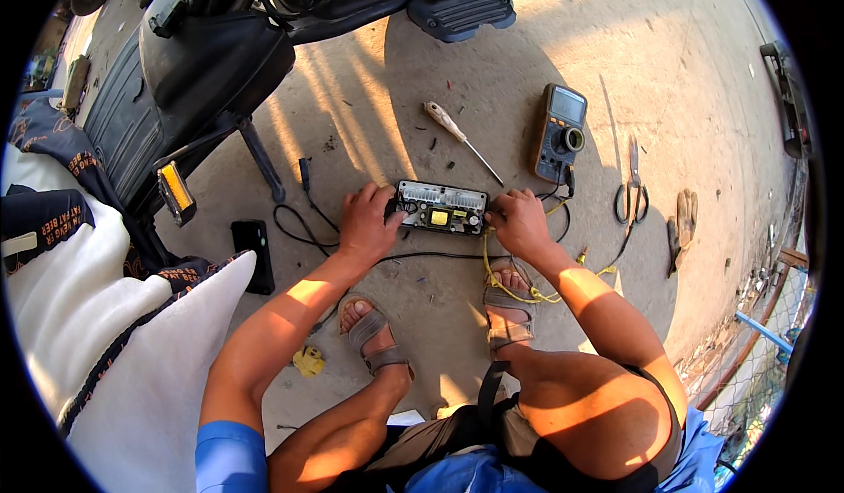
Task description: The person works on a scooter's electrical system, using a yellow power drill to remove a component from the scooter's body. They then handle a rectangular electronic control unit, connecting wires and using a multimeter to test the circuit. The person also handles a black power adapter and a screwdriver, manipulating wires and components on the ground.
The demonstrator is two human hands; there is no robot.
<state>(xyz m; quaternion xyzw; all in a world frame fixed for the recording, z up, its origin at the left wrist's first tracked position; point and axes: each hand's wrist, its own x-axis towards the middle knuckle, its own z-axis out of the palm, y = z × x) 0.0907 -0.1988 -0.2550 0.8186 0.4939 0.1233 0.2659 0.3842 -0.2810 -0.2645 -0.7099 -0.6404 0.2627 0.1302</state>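
Note:
An opened black power-supply case [440, 232] lies just above the ground in front of my feet, its circuit board, silvery heat sink and yellow-wrapped transformer facing up. My left hand [367, 223] grips its left end with thumb and fingers. At the opposite end, my right hand [520, 223] holds the case the same way; some fingertips are hidden behind it. A black cable [308, 237] with a plug loops on the ground left of my left hand. Yellow cord [512, 293] hangs below my right hand, over my right foot.
Beyond the case lie a screwdriver [457, 133] and a multimeter [561, 133] with leads. Scissors [633, 181] and a tan-and-dark item [682, 229] are to the right. A scooter [211, 62], a black phone [253, 256] and a white padded cover [167, 370] stand or lie left.

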